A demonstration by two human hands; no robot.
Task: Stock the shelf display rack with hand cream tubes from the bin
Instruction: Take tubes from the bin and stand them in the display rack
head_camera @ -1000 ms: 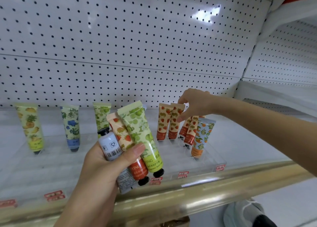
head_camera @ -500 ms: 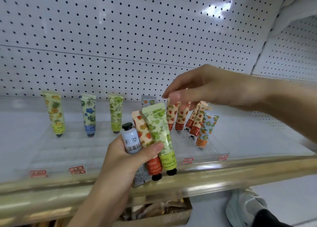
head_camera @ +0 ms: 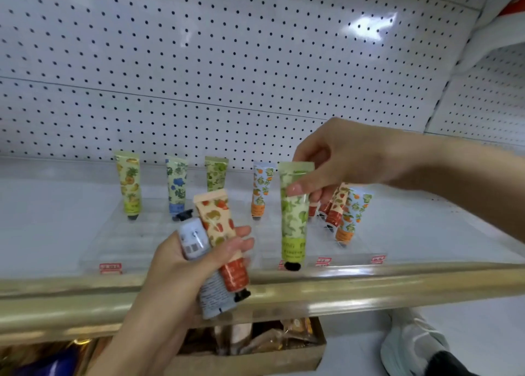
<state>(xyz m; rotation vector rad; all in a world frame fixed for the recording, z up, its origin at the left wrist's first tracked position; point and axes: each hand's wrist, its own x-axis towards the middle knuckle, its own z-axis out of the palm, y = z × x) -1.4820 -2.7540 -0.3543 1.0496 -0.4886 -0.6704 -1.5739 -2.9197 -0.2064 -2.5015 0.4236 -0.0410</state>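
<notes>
pinching the green tube by its crimp with my right hand, cap down above the rack, i must next seat it in a slot, my left hand gripping two spare tubes.

The left hand and the right hand are bare, as are both forearms as far back as they show. The nails that show are short and plain. Well below the right hand is a pale, whitish sneaker with a thick sole. Dark fabric sits at its opening, either a trouser hem or a sock.
</notes>
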